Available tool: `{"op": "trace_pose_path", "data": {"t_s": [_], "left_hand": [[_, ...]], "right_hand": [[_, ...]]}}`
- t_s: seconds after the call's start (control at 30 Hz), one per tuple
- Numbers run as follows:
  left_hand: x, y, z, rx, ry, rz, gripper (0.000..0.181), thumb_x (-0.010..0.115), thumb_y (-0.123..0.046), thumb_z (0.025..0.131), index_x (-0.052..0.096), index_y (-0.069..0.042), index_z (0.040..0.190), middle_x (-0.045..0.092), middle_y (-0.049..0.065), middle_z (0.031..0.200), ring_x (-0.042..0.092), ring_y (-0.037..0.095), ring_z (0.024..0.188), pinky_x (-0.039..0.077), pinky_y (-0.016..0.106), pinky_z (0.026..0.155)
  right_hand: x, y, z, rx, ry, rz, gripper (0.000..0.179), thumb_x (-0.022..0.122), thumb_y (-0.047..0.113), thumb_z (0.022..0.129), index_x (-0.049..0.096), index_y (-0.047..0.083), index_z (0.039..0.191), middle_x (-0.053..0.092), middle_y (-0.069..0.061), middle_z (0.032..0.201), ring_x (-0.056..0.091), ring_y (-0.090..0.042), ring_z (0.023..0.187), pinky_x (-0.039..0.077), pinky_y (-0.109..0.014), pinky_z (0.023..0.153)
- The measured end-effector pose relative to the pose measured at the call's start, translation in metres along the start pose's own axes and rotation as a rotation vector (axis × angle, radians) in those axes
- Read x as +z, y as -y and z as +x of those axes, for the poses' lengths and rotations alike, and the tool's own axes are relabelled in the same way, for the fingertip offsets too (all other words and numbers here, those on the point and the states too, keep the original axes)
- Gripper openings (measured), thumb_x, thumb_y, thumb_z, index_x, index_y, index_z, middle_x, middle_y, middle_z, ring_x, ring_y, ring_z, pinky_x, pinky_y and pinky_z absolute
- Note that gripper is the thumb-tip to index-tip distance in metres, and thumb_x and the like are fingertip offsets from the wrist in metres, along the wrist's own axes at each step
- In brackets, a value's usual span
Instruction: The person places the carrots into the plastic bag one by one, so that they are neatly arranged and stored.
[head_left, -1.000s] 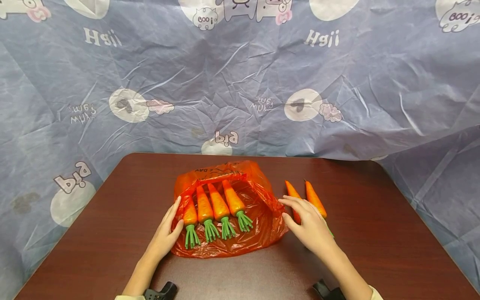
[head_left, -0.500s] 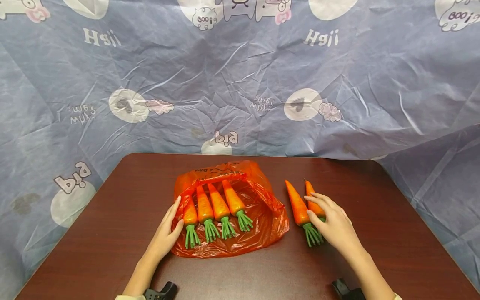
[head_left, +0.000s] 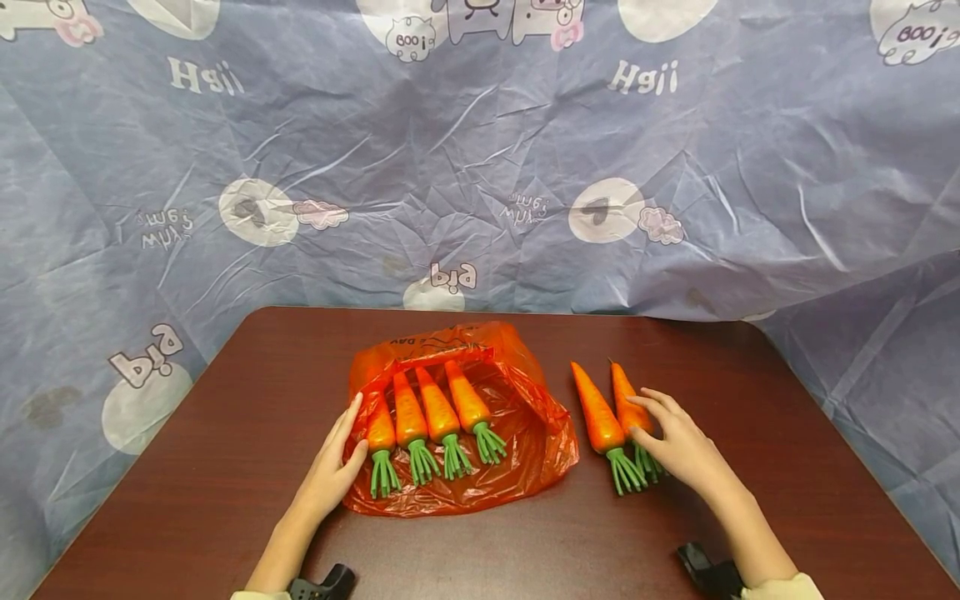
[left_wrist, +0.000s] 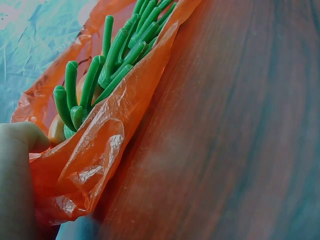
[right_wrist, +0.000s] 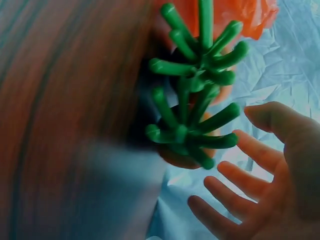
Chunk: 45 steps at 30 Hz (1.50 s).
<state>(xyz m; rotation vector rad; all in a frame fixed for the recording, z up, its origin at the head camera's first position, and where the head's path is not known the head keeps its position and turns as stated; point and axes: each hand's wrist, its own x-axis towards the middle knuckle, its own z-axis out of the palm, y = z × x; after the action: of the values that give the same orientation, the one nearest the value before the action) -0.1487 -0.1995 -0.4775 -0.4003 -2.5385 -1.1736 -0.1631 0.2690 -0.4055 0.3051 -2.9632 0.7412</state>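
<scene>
A translucent red plastic bag (head_left: 528, 467) lies on the table with its mouth facing me. Several orange carrots (head_left: 410, 412) with green stalks lie side by side in it, stalks toward me. My left hand (head_left: 327, 471) holds the bag's left edge, the thumb bent over the rim in the left wrist view, near the green stalks (left_wrist: 120, 52). Right of the bag lie two loose carrots, a nearer-left one (head_left: 597, 417) and a right one (head_left: 628, 408). Beside the right one is my right hand (head_left: 686, 446), fingers spread; the right wrist view shows a gap between hand and carrot stalks (right_wrist: 187, 135).
The dark reddish-brown table (head_left: 247, 400) has wood grain and rounded far corners. Behind it hangs a creased blue-grey cloth (head_left: 420, 150) with cartoon prints. Black devices (head_left: 708, 571) are strapped at both wrists.
My right hand has moved right, away from the bag's right edge, past the left loose carrot to the right one. The left hand, bag and carrots stay where they were.
</scene>
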Motion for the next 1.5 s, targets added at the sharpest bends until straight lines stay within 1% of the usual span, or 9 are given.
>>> {"op": "trace_pose_path", "data": {"t_s": [0.1,0.13,0.33,0.47,0.57,0.7,0.83,1.1,1.5], "left_hand": [[0.000,-0.001,0.000,0.000,0.000,-0.010,0.065,0.052,-0.013,0.091,0.019,-0.022,0.146,0.031,0.015,0.145,0.032,0.034,0.129,0.029,0.052,0.102],[-0.001,-0.002,0.000,-0.008,-0.001,-0.015,0.065,0.052,-0.013,0.091,0.018,-0.024,0.146,0.031,0.014,0.146,0.031,0.032,0.130,0.028,0.050,0.103],[-0.001,-0.002,0.000,-0.014,-0.004,-0.023,0.065,0.052,-0.014,0.091,0.019,-0.025,0.146,0.032,0.011,0.146,0.031,0.028,0.130,0.014,0.007,0.101],[0.000,-0.002,0.000,-0.008,-0.007,-0.010,0.065,0.052,-0.013,0.091,0.020,-0.023,0.146,0.032,0.012,0.145,0.032,0.031,0.129,0.025,0.029,0.108],[-0.001,-0.002,0.001,-0.017,-0.002,-0.002,0.065,0.052,-0.013,0.091,0.019,-0.023,0.146,0.031,0.013,0.145,0.032,0.033,0.129,0.029,0.052,0.101],[-0.001,-0.003,0.001,-0.014,-0.005,-0.010,0.065,0.052,-0.013,0.091,0.019,-0.023,0.146,0.031,0.012,0.145,0.032,0.032,0.129,0.025,0.030,0.108],[-0.002,-0.005,0.000,-0.013,-0.008,-0.022,0.065,0.053,-0.013,0.091,0.021,-0.023,0.146,0.032,0.011,0.145,0.032,0.031,0.130,0.013,0.007,0.100],[-0.002,-0.006,0.002,-0.009,-0.008,-0.038,0.065,0.054,-0.013,0.090,0.021,-0.024,0.146,0.031,0.010,0.146,0.031,0.030,0.131,0.013,0.006,0.100],[0.000,0.000,0.000,0.025,-0.011,-0.036,0.065,0.052,-0.011,0.091,0.020,-0.021,0.146,0.030,0.014,0.146,0.030,0.021,0.132,0.012,0.002,0.099]], "right_hand": [[0.003,-0.004,0.002,-0.017,0.022,0.017,0.045,0.057,0.025,0.087,0.049,0.008,0.128,0.034,-0.019,0.139,0.039,-0.042,0.121,0.036,-0.067,0.081],[0.004,-0.006,0.002,-0.024,0.027,0.021,0.045,0.057,0.024,0.087,0.050,0.006,0.127,0.034,-0.020,0.139,0.039,-0.043,0.121,0.036,-0.066,0.082],[0.011,-0.013,0.004,-0.043,0.050,0.054,0.045,0.061,0.018,0.083,0.051,0.004,0.125,0.035,-0.024,0.135,0.037,-0.045,0.120,0.034,-0.063,0.090],[0.013,-0.014,0.005,-0.044,0.029,0.073,0.045,0.063,0.014,0.081,0.052,0.003,0.123,0.039,-0.026,0.132,0.039,-0.046,0.118,0.034,-0.062,0.091],[0.013,-0.013,0.007,-0.052,-0.004,0.063,0.042,0.064,0.012,0.081,0.054,0.002,0.120,0.043,-0.027,0.129,0.041,-0.047,0.117,0.035,-0.061,0.091],[0.013,-0.013,0.007,-0.053,-0.031,0.045,0.041,0.065,0.011,0.080,0.056,0.002,0.118,0.046,-0.027,0.128,0.043,-0.047,0.116,0.036,-0.060,0.091],[0.011,-0.011,0.006,-0.038,-0.054,0.033,0.041,0.066,0.011,0.079,0.057,0.002,0.119,0.046,-0.027,0.128,0.043,-0.047,0.115,0.036,-0.061,0.090],[0.002,0.000,0.002,-0.015,-0.112,0.033,0.042,0.065,0.013,0.081,0.056,0.003,0.121,0.045,-0.026,0.130,0.043,-0.048,0.115,0.036,-0.062,0.089],[-0.003,0.036,-0.006,-0.095,-0.180,0.071,0.043,0.066,0.012,0.080,0.057,0.006,0.121,0.048,-0.016,0.131,0.048,-0.039,0.114,0.041,-0.056,0.086]]}}
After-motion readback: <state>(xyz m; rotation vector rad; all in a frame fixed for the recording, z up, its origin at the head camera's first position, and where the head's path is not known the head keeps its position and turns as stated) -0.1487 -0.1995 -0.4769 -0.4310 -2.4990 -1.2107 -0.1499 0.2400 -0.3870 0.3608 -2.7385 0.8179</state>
